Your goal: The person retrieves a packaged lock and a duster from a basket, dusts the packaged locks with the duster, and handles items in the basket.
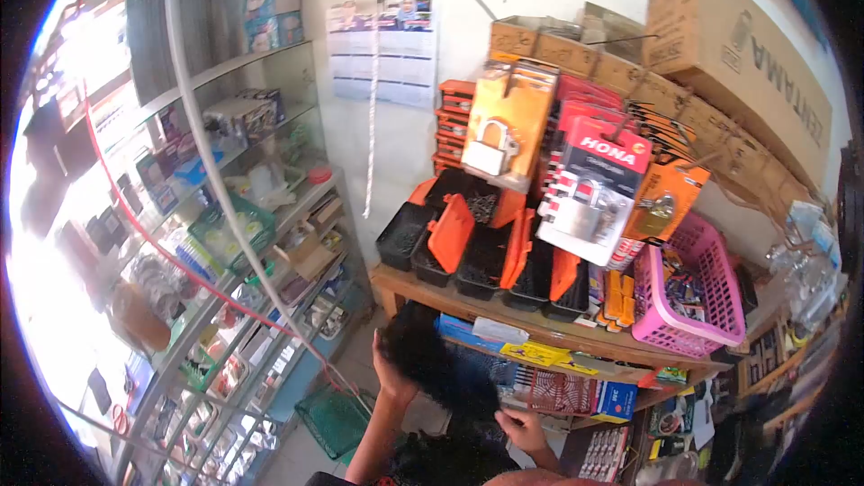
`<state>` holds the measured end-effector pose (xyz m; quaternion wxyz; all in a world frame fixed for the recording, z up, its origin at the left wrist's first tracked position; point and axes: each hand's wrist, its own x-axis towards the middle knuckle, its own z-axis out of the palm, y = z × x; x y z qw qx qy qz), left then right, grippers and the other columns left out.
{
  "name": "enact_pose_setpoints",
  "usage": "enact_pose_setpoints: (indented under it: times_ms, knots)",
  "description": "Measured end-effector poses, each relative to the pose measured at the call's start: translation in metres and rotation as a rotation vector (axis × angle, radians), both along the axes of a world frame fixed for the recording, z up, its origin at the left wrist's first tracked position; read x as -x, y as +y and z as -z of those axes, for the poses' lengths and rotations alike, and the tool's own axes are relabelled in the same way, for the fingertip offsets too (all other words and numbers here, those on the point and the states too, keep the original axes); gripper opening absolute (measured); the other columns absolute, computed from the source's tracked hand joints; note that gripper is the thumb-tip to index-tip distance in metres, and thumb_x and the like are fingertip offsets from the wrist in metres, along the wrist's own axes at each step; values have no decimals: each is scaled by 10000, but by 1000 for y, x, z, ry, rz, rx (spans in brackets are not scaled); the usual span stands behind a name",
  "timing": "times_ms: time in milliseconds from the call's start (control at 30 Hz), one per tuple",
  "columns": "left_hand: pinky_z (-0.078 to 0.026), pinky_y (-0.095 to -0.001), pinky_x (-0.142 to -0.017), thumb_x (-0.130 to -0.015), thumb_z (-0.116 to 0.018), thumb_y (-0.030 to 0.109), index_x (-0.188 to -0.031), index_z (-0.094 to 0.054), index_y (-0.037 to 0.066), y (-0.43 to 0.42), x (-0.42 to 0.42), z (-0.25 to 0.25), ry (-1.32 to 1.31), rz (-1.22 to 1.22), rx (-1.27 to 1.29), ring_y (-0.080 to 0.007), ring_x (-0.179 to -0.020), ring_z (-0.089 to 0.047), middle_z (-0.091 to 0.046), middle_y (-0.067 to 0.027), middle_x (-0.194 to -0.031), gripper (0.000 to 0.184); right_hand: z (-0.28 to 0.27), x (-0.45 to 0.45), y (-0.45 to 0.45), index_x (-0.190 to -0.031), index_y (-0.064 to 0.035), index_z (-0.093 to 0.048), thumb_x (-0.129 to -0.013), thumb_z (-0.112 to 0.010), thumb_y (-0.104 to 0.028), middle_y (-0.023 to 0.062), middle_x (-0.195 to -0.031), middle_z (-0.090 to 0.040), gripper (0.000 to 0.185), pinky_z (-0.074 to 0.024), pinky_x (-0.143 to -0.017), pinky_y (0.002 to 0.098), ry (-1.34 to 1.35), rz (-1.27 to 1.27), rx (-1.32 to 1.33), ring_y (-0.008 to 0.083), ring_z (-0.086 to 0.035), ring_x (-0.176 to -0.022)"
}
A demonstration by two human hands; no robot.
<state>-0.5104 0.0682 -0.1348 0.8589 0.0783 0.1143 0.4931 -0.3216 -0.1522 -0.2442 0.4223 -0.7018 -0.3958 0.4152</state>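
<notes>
My left hand (393, 376) is raised at the lower middle, its fingers against a fluffy black thing (427, 351) that I cannot identify. This black thing stretches down and right toward my right hand (524, 432), whose fingers are curled in at its lower right edge. What the right fingers hold, if anything, is too small to make out. Just beyond the hands runs the front edge of a wooden shelf (504, 328). Black bins with orange lids (450, 234) stand on it.
Packaged padlocks (589, 184) hang over the shelf beside a pink basket (688, 306). A large cardboard box (738, 54) sits at the upper right. Glass shelving (270, 279) with goods lines the left, a green basket (333, 418) is on the floor, and a white cord (370, 90) hangs down.
</notes>
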Motion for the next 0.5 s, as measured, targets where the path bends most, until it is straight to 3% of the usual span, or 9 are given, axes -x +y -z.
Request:
enact_pose_setpoints:
  times_ms: [100, 167, 300, 367, 400, 433, 467, 500]
  knots:
    - [-384, -486, -1057, -972, -313, 545, -1294, -535, 44, 1, 8, 18, 46, -98, -14, -354, -1180, -538, -567, -157, -1294, 635, -14, 7, 7, -1153, 37, -658, -930, -658, -301, 188, -1051, -705, 405, -521, -847, 343, -33, -114, 110, 202, -676, -966]
    - [-391, -484, -1049, -969, -323, 542, -1311, -520, 48, 13, 24, 76, -136, -8, -166, -353, -1167, -544, -574, -161, -1274, 631, -16, 13, 10, -1140, 42, -662, -921, -669, -292, 194, -1047, -705, 400, -513, -856, 334, -76, -315, 66, 209, -676, -966]
    - [-387, -518, -1042, -921, -371, 605, -1344, -486, 40, -4, 38, 55, -169, -81, -181, -372, -1170, -540, -579, -173, -1257, 715, -10, 17, 20, -1127, 39, -664, -910, -681, -271, 191, -1061, -703, 379, -495, -893, 319, -36, -186, -11, 216, -673, -983]
    - [-381, -548, -1035, -902, -389, 622, -1370, -454, 30, -14, 43, 17, 158, -252, 64, -389, -1174, -536, -576, -182, -1255, 758, -10, 11, 25, -1102, 46, -670, -917, -673, -245, 109, -891, -712, 345, -496, -761, 279, -104, -217, -64, 138, -641, -828]
    - [-384, -556, -1028, -901, -395, 620, -1381, -444, 27, -15, 45, 24, 102, -213, 126, -382, -1177, -539, -574, -180, -1255, 765, -13, 9, 25, -1089, 49, -674, -918, -673, -240, 84, -839, -698, 336, -487, -722, 269, -87, -255, -26, 117, -619, -784]
    - [-389, -544, -1028, -904, -387, 626, -1369, -461, 30, -17, 46, 38, -10, -201, -14, -369, -1175, -543, -577, -175, -1253, 759, -18, 8, 27, -1076, 52, -678, -919, -672, -235, 58, -787, -684, 328, -478, -682, 259, -72, -289, 11, 97, -596, -739]
    - [-394, -532, -1028, -906, -379, 631, -1357, -478, 34, -18, 45, 56, -121, -186, -158, -356, -1174, -547, -580, -169, -1250, 755, -38, 16, 26, -968, 50, -689, -922, -669, -237, 0, -672, -587, 291, -419, -584, 251, -69, -342, -34, 62, -508, -649]
    - [-399, -520, -1028, -908, -371, 637, -1344, -496, 38, -18, 43, 73, -232, -171, -306, -343, -1172, -552, -583, -164, -1248, 752, -50, 19, 23, -926, 46, -678, -925, -663, -237, -3, -659, -578, 283, -411, -575, 255, -63, -348, -44, 61, -503, -642]
